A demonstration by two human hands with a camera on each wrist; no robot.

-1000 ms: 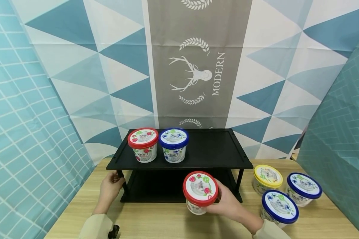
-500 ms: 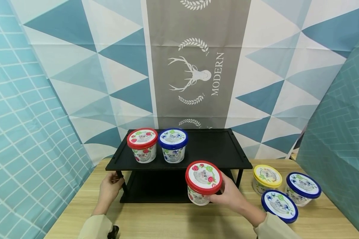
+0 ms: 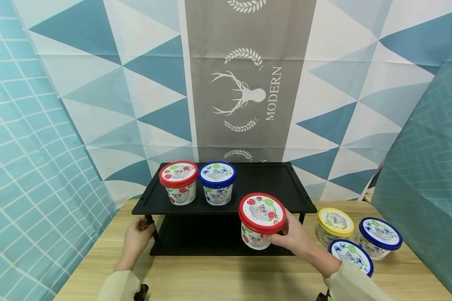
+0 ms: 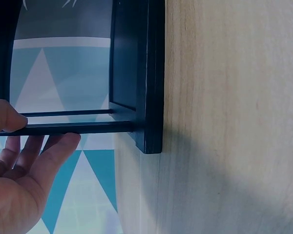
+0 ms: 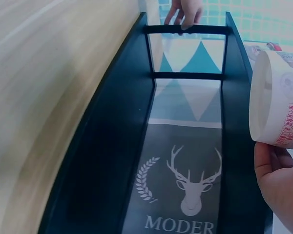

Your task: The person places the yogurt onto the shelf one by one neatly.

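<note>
A red-lidded tub [image 3: 263,214] with strawberry pictures is in my right hand [image 3: 295,238], raised in front of the black two-tier shelf [image 3: 271,184]. Thumb and fingers grip the tub's side; its pale base [image 5: 261,97] faces the right wrist view. My left hand [image 3: 136,238] pinches the shelf's front left post [image 4: 97,127] between thumb and fingers. On the upper tier stand another red-lidded tub [image 3: 178,182] at the left and a blue-lidded tub [image 3: 217,182] right beside it.
On the wooden table [image 3: 196,278], right of the shelf, stand a yellow-lidded tub [image 3: 335,225] and two blue-lidded tubs, one at the far right [image 3: 379,237] and one nearer [image 3: 351,256], partly hidden by my right sleeve. Patterned cloth [image 3: 245,92] hangs behind.
My right hand has lifted the red-lidded tub up and slightly right, from low before the shelf to the height of the upper tier's front edge. My left hand stays on the post.
</note>
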